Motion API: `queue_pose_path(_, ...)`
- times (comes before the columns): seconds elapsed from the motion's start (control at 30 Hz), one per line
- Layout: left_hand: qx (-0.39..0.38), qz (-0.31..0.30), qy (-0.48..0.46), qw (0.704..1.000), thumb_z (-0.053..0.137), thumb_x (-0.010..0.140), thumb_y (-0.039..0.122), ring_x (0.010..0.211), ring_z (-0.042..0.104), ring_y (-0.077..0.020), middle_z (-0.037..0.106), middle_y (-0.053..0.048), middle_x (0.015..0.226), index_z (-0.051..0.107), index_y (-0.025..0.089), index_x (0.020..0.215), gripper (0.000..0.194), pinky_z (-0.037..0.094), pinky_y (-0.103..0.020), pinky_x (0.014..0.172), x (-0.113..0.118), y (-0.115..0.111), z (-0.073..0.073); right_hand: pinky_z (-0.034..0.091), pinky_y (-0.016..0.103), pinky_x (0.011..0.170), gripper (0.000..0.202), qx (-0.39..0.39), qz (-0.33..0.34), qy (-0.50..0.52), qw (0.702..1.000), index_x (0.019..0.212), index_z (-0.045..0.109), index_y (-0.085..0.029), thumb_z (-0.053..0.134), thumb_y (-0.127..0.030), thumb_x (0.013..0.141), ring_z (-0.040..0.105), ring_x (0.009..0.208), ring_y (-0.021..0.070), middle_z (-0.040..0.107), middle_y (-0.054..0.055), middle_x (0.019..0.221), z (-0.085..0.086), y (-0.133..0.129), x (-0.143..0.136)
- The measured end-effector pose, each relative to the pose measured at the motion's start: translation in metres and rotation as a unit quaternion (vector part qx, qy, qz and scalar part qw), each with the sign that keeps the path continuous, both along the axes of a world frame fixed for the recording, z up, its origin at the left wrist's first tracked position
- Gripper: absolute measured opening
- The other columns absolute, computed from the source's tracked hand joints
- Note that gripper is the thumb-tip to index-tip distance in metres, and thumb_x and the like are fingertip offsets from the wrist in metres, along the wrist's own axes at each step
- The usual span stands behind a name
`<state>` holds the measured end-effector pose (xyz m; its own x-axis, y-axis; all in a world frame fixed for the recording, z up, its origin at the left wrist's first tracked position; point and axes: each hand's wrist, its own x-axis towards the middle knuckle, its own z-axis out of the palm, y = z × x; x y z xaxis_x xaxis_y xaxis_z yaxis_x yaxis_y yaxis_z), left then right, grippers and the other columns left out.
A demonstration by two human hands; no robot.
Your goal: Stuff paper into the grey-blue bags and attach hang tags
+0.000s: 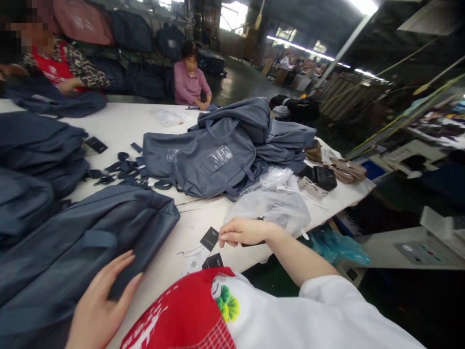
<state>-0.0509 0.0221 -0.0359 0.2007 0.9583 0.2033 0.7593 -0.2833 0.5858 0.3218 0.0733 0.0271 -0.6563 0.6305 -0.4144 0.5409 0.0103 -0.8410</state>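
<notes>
My left hand (103,295), fingers apart, is at the lower edge of a dark blue-grey bag (119,218) lying at the left front. My right hand (241,231) is closed beside a black tag (209,238) on the white table (203,213); a dark item shows under the palm, and I cannot make out what the fingers hold. Another black tag (212,261) and a white tag (196,261) with a string lie in front of me. Beyond my right hand is a clear plastic bag (272,206).
Grey-blue bags (214,160) are piled mid-table, with more dark bags (36,150) at the left. Black straps (123,169) lie between them. Two people sit across the table. Brown pouches (347,170) and a beige machine (417,252) are at the right.
</notes>
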Motion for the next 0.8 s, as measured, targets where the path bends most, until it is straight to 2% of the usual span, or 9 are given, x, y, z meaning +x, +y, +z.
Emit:
queue_pose_path(0.13, -0.070, -0.172, -0.038, 0.982, 0.063, 0.075, 0.045, 0.126, 0.044, -0.0307, 0.047, -0.012, 0.140, 0.046, 0.023, 0.132, 0.063, 0.035, -0.047, 0.108, 0.034, 0.017, 0.045, 0.033, 0.019, 0.049, 0.043, -0.168, 0.029, 0.219, 0.961, 0.089, 0.063, -0.013, 0.048, -0.054, 0.089, 0.042, 0.051, 0.0061, 0.057, -0.001, 0.063, 0.024, 0.008, -0.071)
queue_pose_path(0.2, -0.138, -0.224, -0.069, 0.962, 0.068, 0.071, 0.044, 0.114, 0.053, -0.0287, 0.059, -0.011, 0.126, 0.056, 0.021, 0.122, 0.057, 0.040, -0.042, 0.102, 0.045, 0.026, 0.058, 0.032, 0.019, 0.049, 0.042, -0.182, -0.002, 0.288, 0.940, 0.088, 0.061, -0.013, 0.054, -0.054, 0.086, 0.045, 0.053, 0.0066, 0.057, -0.001, 0.063, 0.021, 0.014, -0.103)
queue_pose_path(0.27, -0.228, -0.215, -0.109, 0.943, 0.065, 0.074, 0.042, 0.089, 0.062, -0.0236, 0.069, -0.007, 0.098, 0.065, 0.017, 0.101, 0.037, 0.049, -0.035, 0.086, 0.049, 0.029, 0.056, 0.032, 0.019, 0.048, 0.040, -0.155, -0.065, 0.340, 0.925, 0.088, 0.061, -0.015, 0.055, -0.054, 0.085, 0.046, 0.053, 0.0070, 0.057, 0.000, 0.063, 0.017, 0.020, -0.128)
queue_pose_path(0.33, -0.311, -0.166, -0.165, 0.921, 0.060, 0.078, 0.042, 0.068, 0.060, -0.0184, 0.068, -0.004, 0.076, 0.065, 0.014, 0.083, 0.029, 0.049, -0.029, 0.067, 0.045, 0.029, 0.043, 0.032, 0.019, 0.048, 0.038, -0.106, -0.128, 0.365, 0.916, 0.087, 0.060, -0.016, 0.053, -0.054, 0.086, 0.043, 0.050, 0.0072, 0.056, -0.001, 0.061, 0.015, 0.027, -0.141)
queue_pose_path(0.47, -0.378, -0.083, -0.304, 0.870, 0.069, 0.072, 0.044, 0.066, 0.060, -0.0168, 0.070, -0.005, 0.081, 0.065, 0.013, 0.086, 0.035, 0.048, -0.027, 0.061, 0.026, 0.022, 0.017, 0.041, 0.023, 0.058, 0.026, 0.065, -0.191, 0.274, 0.940, 0.088, 0.063, -0.017, 0.055, -0.042, 0.086, 0.049, 0.060, 0.0102, 0.059, 0.001, 0.071, 0.013, 0.036, -0.143)
queue_pose_path(0.53, -0.383, -0.064, -0.355, 0.850, 0.074, 0.068, 0.043, 0.072, 0.063, -0.0182, 0.072, -0.007, 0.090, 0.065, 0.013, 0.096, 0.041, 0.049, -0.028, 0.064, 0.018, 0.019, 0.014, 0.044, 0.027, 0.067, 0.023, 0.182, -0.161, 0.187, 0.952, 0.097, 0.064, -0.018, 0.062, -0.034, 0.081, 0.053, 0.069, 0.0123, 0.063, 0.005, 0.089, 0.012, 0.034, -0.140)
queue_pose_path(0.6, -0.387, -0.064, -0.383, 0.836, 0.075, 0.067, 0.042, 0.076, 0.064, -0.0191, 0.072, -0.008, 0.094, 0.066, 0.013, 0.099, 0.044, 0.051, -0.029, 0.068, 0.013, 0.016, 0.015, 0.046, 0.030, 0.074, 0.042, 0.247, -0.075, 0.134, 0.957, 0.117, 0.060, -0.022, 0.067, -0.025, 0.075, 0.056, 0.082, 0.0153, 0.060, 0.007, 0.113, 0.012, 0.029, -0.137)
queue_pose_path(0.7, -0.390, -0.078, -0.397, 0.828, 0.078, 0.063, 0.037, 0.072, 0.064, -0.0177, 0.073, -0.006, 0.088, 0.066, 0.012, 0.094, 0.041, 0.050, -0.028, 0.067, 0.009, 0.014, 0.018, 0.047, 0.033, 0.084, 0.076, 0.247, 0.059, 0.112, 0.961, 0.138, 0.042, -0.027, 0.065, -0.010, 0.068, 0.054, 0.106, 0.0210, 0.045, 0.008, 0.139, 0.009, 0.018, -0.138)
queue_pose_path(0.8, -0.374, -0.088, -0.395, 0.835, 0.080, 0.061, 0.034, 0.069, 0.063, -0.0166, 0.072, -0.005, 0.085, 0.067, 0.012, 0.092, 0.040, 0.049, -0.027, 0.065, 0.009, 0.015, 0.017, 0.045, 0.037, 0.092, 0.082, 0.237, 0.111, 0.093, 0.961, 0.141, 0.038, -0.026, 0.067, -0.012, 0.066, 0.048, 0.121, 0.0251, 0.040, 0.010, 0.145, 0.002, 0.009, -0.143)
